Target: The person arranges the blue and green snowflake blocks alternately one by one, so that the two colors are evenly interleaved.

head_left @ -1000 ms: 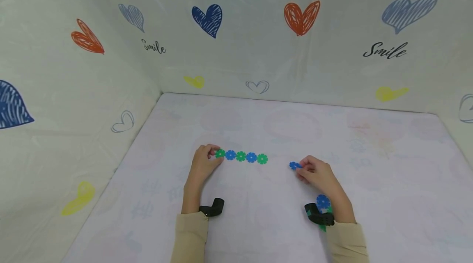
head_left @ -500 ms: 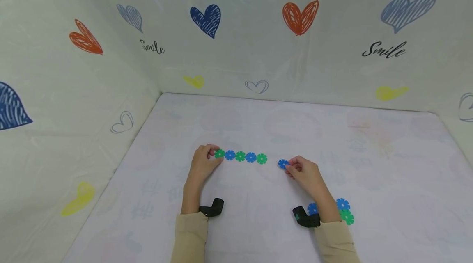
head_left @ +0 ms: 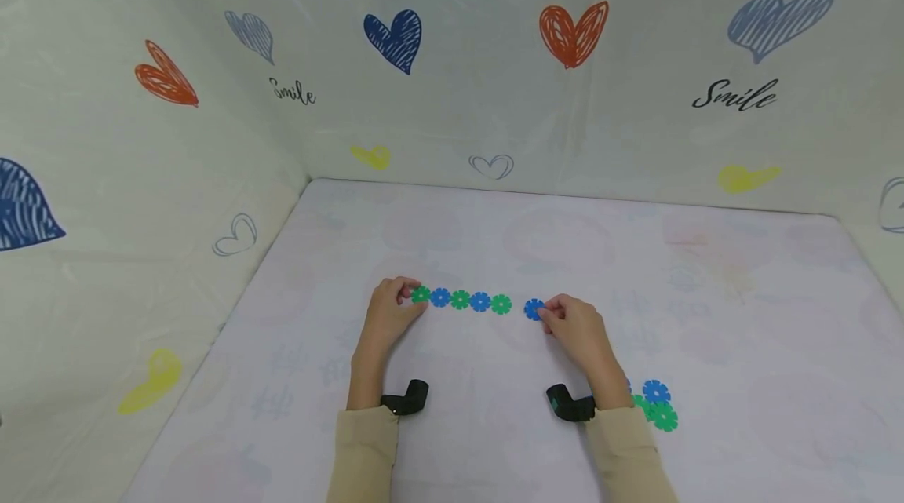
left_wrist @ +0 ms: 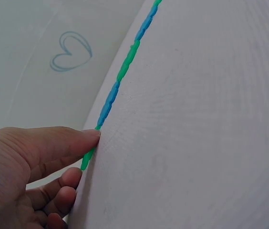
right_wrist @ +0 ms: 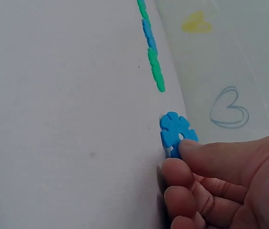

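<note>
A straight row of flower-shaped plastic discs (head_left: 461,299), alternating green and blue, lies across the middle of the table. At its left end my left hand (head_left: 390,311) pinches the green end disc (left_wrist: 88,155) between thumb and fingers. My right hand (head_left: 577,328) pinches a single blue flower-shaped disc (right_wrist: 175,125) by its near edge, thumb over its centre hole. This blue disc is just right of the row's green right-end disc (head_left: 501,304), with a small gap between them. In the right wrist view it is turned face-on while the row shows edge-on.
Several loose green and blue discs (head_left: 657,401) lie beside my right forearm, which partly covers them. A pale cloth with faint prints covers the table (head_left: 452,424). White walls (head_left: 480,95) with printed hearts rise behind and at the left.
My right hand has moved left with the blue disc, closer to the row, and the disc now shows flatter. The loose discs are less covered. My left hand has stayed in place.
</note>
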Demonstrator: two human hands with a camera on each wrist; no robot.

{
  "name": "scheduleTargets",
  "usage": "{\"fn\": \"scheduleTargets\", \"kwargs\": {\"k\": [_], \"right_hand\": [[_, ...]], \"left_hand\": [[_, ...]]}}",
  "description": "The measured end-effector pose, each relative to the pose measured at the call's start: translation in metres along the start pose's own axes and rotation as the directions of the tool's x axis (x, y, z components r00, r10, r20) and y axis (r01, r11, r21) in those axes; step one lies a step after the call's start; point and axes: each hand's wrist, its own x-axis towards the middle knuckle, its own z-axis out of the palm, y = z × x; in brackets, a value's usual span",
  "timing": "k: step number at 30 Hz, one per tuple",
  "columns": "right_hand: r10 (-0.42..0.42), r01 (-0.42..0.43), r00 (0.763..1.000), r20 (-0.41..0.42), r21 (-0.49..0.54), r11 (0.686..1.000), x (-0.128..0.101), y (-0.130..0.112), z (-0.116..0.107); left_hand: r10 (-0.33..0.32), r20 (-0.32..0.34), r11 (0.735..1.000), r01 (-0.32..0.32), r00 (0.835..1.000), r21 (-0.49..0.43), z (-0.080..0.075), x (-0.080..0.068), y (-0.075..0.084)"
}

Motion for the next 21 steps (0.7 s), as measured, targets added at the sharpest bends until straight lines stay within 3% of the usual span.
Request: {"fn": "scheduleTargets", "kwargs": {"k": [16, 21], "right_hand": [[0.067, -0.068, 0.998, -0.021, -0.071, 0.995, 0.0047, -0.0044, 0.0036], [0.029, -0.030, 1.000, -0.008, -0.045, 0.999, 0.0045, -0.0019, 0.0017]], "left_hand": [[-0.006, 0.005, 1.000, 0.006, 1.000, -0.012, 0.0018, 0.0007, -0.0018], [-0.012, -0.002, 1.000, 0.012, 1.000, -0.017, 0.0015, 0.0009, -0.0018]]}}
